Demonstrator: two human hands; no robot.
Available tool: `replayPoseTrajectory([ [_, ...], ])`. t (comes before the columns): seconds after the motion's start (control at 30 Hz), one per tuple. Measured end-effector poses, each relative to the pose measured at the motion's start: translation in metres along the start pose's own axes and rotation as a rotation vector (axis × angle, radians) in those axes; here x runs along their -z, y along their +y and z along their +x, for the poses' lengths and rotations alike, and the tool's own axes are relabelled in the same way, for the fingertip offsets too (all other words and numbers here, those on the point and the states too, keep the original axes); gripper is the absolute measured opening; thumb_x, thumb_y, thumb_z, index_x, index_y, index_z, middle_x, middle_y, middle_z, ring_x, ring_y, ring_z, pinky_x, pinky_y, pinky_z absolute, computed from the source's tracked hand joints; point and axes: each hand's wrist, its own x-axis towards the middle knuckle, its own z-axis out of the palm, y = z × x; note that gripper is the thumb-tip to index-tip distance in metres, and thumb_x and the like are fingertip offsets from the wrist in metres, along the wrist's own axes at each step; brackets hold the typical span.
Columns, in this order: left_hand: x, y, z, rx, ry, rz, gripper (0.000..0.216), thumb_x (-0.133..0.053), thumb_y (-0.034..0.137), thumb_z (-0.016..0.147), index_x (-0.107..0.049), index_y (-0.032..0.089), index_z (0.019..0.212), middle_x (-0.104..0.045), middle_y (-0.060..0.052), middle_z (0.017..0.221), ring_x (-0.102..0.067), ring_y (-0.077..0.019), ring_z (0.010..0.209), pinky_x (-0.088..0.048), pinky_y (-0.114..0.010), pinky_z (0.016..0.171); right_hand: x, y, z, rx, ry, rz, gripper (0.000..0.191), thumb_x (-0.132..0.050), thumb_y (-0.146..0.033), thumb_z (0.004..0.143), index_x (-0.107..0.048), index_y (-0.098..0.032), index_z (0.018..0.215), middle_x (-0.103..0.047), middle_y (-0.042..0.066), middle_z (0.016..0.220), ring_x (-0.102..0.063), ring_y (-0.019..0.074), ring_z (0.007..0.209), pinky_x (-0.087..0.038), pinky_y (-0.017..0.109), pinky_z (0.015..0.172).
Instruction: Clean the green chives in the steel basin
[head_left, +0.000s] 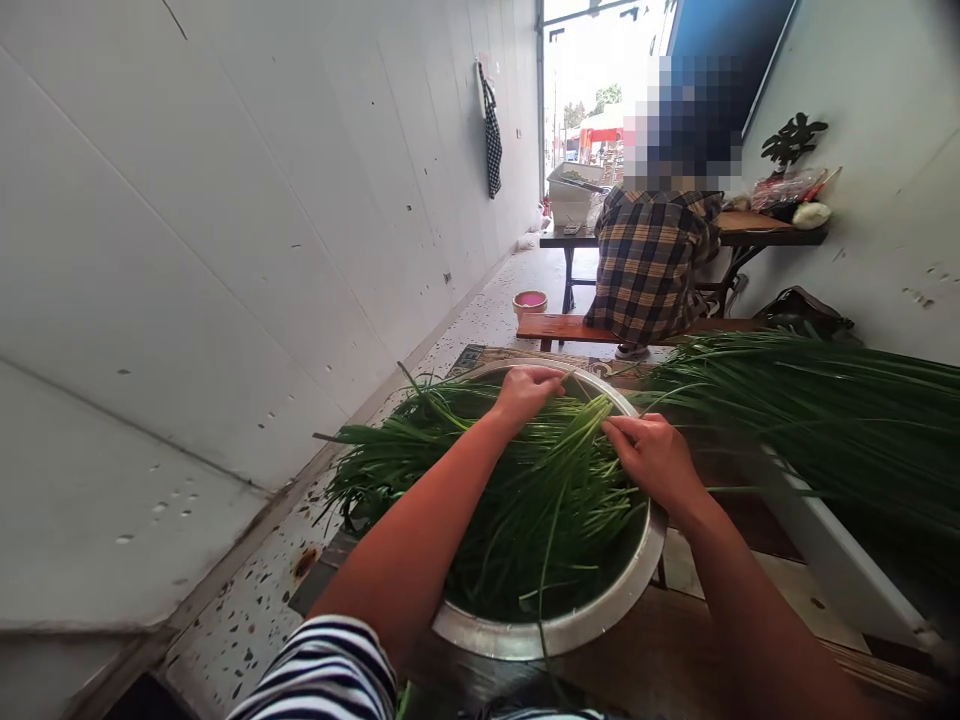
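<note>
A wide metal basin is heaped with long green garlic chives, their pale stem ends towards the far rim. Over that far side, my left hand is closed in a pinch, with a thin strand showing at its fingertips. My right hand is at the right rim, thumb and fingers closed by the pale ends of several chives. What exactly lies between those right fingertips is partly hidden. One long leaf hangs over the near rim.
More long green leaves are piled at right above a white-edged container. A person in a plaid shirt sits on a wooden bench at a table. A pink-lined bucket stands beyond; a wall runs along the left.
</note>
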Motion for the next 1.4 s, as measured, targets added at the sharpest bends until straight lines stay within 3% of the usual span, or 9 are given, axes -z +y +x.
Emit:
replayPoseTrajectory([
  [0.2,-0.0064,-0.007,0.0036,-0.017,0.084,-0.032,0.019,-0.063,0.022,0.068,-0.073,0.013,0.082,-0.071,-0.005,0.07,-0.062,-0.0142,0.068,-0.046,-0.025,0.072,-0.0005,0.0023,-0.0009,0.02,-0.024,-0.032,0.034,-0.043,-0.032,0.088,-0.068,-0.021,0.067,-0.055,0.001,0.045,-0.048,0.015,0.055,-0.03,0.023,0.059],
  [0.5,-0.0054,-0.0038,0.0032,0.074,0.058,-0.186,0.019,-0.066,0.027,0.067,-0.072,0.011,0.076,-0.07,-0.005,0.066,-0.062,-0.0146,0.069,-0.045,-0.027,0.076,-0.0012,0.0028,-0.0017,0.032,-0.073,-0.051,0.033,-0.043,-0.034,0.089,-0.069,-0.021,0.072,-0.058,0.001,0.049,-0.049,0.0154,0.056,-0.03,0.024,0.062],
  [0.8,-0.0067,-0.0047,0.0039,0.079,0.076,-0.279,0.016,-0.068,0.024,0.065,-0.071,0.01,0.074,-0.069,-0.004,0.062,-0.06,-0.0129,0.063,-0.045,-0.029,0.075,0.0004,0.0016,-0.002,0.03,-0.063,-0.054,0.037,-0.043,-0.033,0.089,-0.065,-0.021,0.062,-0.053,0.0,0.044,-0.047,0.0148,0.056,-0.028,0.024,0.06],
  [1.4,-0.0073,-0.0058,0.0039,0.06,0.128,-0.231,0.016,-0.068,0.022,0.064,-0.072,0.011,0.075,-0.07,-0.005,0.066,-0.062,-0.0141,0.065,-0.047,-0.029,0.075,-0.002,0.0038,-0.0024,0.034,-0.058,-0.03,0.035,-0.042,-0.034,0.088,-0.068,-0.022,0.068,-0.054,0.0,0.045,-0.048,0.0156,0.056,-0.031,0.024,0.062],
])
